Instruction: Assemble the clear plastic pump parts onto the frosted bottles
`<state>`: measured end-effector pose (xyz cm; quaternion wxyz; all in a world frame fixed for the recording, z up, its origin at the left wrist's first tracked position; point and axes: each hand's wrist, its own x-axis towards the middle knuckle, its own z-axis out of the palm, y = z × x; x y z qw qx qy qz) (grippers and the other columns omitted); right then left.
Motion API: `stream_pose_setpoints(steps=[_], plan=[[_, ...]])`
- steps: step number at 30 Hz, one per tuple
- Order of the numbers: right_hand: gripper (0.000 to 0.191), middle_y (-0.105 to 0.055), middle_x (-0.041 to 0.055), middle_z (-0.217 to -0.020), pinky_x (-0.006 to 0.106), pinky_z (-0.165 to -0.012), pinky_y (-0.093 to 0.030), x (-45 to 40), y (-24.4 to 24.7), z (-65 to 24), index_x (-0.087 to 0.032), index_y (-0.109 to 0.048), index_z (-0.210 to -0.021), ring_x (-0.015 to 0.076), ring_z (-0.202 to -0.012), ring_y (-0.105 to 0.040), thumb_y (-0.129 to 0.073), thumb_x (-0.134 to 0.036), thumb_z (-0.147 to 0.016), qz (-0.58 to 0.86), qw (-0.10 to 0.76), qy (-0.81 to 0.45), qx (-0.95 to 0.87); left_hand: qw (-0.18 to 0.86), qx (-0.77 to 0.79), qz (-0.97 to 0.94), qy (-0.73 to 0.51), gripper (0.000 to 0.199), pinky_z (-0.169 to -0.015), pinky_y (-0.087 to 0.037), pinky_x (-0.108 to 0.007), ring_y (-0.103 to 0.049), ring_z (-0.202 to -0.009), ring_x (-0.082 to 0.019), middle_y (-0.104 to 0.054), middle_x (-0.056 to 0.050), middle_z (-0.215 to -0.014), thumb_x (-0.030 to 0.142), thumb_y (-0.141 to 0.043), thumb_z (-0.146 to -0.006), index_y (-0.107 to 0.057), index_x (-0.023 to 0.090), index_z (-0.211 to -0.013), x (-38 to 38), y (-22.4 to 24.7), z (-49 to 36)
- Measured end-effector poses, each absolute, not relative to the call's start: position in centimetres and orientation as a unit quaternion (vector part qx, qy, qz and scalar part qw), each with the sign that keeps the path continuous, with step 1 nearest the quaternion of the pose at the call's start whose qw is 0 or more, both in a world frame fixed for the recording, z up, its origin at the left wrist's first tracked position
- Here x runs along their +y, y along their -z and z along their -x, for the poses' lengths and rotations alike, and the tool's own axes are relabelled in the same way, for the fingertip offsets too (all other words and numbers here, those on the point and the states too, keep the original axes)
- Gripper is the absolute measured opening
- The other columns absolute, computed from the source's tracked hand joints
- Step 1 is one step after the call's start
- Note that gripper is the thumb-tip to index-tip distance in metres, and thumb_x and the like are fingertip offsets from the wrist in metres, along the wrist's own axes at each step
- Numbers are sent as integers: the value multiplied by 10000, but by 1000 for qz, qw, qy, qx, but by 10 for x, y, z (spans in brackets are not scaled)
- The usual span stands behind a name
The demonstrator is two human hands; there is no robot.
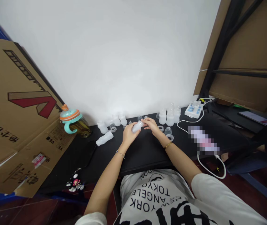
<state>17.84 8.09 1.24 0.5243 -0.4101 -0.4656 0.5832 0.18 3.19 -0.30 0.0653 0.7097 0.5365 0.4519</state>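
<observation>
My left hand (129, 133) is wrapped round a small frosted baby bottle (137, 126), tilted with its neck up and to the right. At that neck, the fingers of my right hand (151, 125) are pinched together; any small part between them is hidden. Behind my hands lie clear caps (139, 117). A group of assembled baby bottles (170, 118) stands to the right, and loose rings (169, 137) and a clear cap (168, 130) lie near my right wrist. Left of my hands are more bottles (116, 120) and one bottle on its side (104, 138).
On the black table (143, 153) a teal-lidded drink jug (73, 122) stands at left, beside a cardboard sheet (25, 125). A black pouch (88, 153) with a figure charm (75, 181) lies below it. A power strip (194, 109) and a cabled, blurred-out phone-like object (204, 140) are at right.
</observation>
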Motion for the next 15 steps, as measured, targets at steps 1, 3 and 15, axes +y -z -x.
stream_pose_setpoints(steps=[1,3,15], plan=[[296,-659,-12,-702,166,-452,-524,81,-12,-178,-194,-604,-736,111,-605,-644,-834,-379,-743,415,523,-582,-465,65,533,-711,-454,460,-990,-513,-429,-678,-1057,-284,-742,-72,-1180,243,-812,-754,-715,249,-1203,33,4,-1],[312,-641,-20,-673,163,-444,-520,82,-11,-178,-193,-595,-733,109,-587,-642,-841,-386,-748,421,522,-578,-466,67,528,-712,-458,464,-1017,-496,-444,-666,-1093,-295,-738,-78,-1191,230,-814,-749,-717,248,-1202,34,4,-1],[322,-594,-26,-631,162,-432,-504,79,-15,-176,-186,-664,-795,100,-551,-610,-840,-453,-763,396,544,-570,-471,297,473,-633,-536,451,-906,-510,-382,-698,-1011,-273,-764,-93,-1095,384,-840,-716,-746,206,-1120,35,-2,-3]])
